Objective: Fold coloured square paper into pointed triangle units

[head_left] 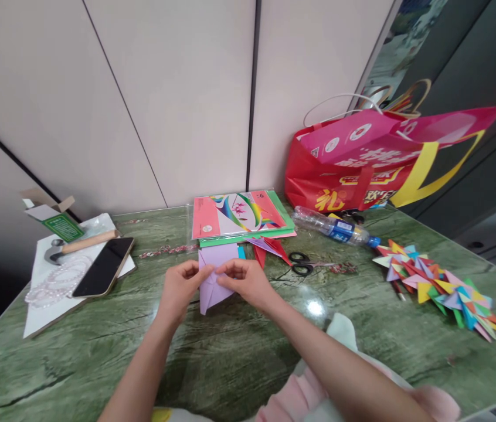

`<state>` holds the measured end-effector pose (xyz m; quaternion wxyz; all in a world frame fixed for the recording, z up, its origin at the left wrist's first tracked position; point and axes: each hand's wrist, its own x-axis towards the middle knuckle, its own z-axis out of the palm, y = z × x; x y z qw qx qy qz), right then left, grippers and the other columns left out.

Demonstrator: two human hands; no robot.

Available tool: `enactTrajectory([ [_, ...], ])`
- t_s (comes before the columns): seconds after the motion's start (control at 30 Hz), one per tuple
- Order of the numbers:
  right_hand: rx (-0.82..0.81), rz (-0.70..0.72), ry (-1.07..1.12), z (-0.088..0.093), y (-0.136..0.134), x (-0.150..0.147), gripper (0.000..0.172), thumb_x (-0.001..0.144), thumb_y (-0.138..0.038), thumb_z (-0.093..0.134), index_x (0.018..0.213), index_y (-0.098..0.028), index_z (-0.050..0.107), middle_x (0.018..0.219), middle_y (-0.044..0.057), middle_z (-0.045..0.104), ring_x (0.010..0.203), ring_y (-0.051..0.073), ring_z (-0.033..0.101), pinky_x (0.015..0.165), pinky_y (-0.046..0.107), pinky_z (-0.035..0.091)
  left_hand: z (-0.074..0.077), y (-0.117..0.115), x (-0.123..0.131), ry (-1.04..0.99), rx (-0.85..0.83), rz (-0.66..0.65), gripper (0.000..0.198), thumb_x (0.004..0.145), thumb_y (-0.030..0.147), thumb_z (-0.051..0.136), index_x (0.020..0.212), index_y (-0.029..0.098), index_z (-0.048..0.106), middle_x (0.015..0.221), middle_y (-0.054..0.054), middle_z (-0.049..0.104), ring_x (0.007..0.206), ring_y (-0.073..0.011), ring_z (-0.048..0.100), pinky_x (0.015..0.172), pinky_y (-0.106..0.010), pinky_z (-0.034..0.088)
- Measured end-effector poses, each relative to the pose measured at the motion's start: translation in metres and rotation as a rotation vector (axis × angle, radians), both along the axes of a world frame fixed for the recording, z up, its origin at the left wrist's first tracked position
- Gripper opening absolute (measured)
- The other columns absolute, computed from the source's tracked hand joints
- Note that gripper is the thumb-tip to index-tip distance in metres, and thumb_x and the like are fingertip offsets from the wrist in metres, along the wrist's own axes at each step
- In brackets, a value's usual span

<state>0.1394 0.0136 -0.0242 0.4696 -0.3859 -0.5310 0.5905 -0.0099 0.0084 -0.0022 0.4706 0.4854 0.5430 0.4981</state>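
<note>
A partly folded sheet of purple origami paper [218, 254] is held over the middle of the table, creases showing across it. My left hand [183, 280] pinches its left side, thumb on the front face. On the right side my right hand [248, 280] is closed on the same sheet, its thumb and fingers meeting near the centre. The sheet's lower corner points down between the hands. Just behind it lies a pack of coloured paper [239, 214] in a clear sleeve. Red and purple folded pieces [269, 251] lie beside the pack, next to black-handled scissors [302, 264].
Rightward lie a plastic bottle [338, 227] and colourful folded-paper pieces [441, 281]. A red gift bag [353, 161] stands behind. At left, a white board [39, 319] bears a hammer [83, 242], a phone [105, 266], clear beads [61, 278] and a green box [64, 226].
</note>
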Motion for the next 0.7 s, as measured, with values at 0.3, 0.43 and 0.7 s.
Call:
enactTrajectory([
  [0.3,0.006,-0.009,-0.014,0.0006,-0.0006,-0.0008,0.023,0.057,-0.030,0.072,0.072,-0.015,0.063,0.066,0.000,0.063,0.058,0.010,0.053,0.058,0.025,0.042,0.0013,-0.0005,0.0013,0.029,0.020,0.021,0.028,0.055,0.036,0.075,0.051,0.013,0.061,0.049,0.003,0.053,0.046,-0.0079,0.042,0.043,-0.018,0.032],
  [0.43,-0.013,-0.038,-0.003,0.0003,0.0006,-0.0002,0.028,0.054,-0.033,0.074,0.071,-0.016,0.061,0.066,0.000,0.061,0.058,0.011,0.054,0.056,0.025,0.042,0.0003,-0.0005,0.0012,0.011,-0.011,-0.013,0.029,0.059,0.041,0.072,0.058,0.013,0.066,0.052,0.001,0.055,0.047,-0.0086,0.042,0.043,-0.018,0.034],
  [0.7,-0.219,-0.030,0.161,0.0060,0.0000,0.0007,0.034,0.054,-0.035,0.075,0.079,-0.018,0.058,0.060,-0.003,0.059,0.048,0.008,0.049,0.047,0.021,0.038,-0.0016,0.0011,0.0005,-0.039,0.020,-0.064,0.023,0.061,0.036,0.071,0.075,0.018,0.073,0.067,0.001,0.066,0.062,-0.0142,0.055,0.056,-0.022,0.044],
])
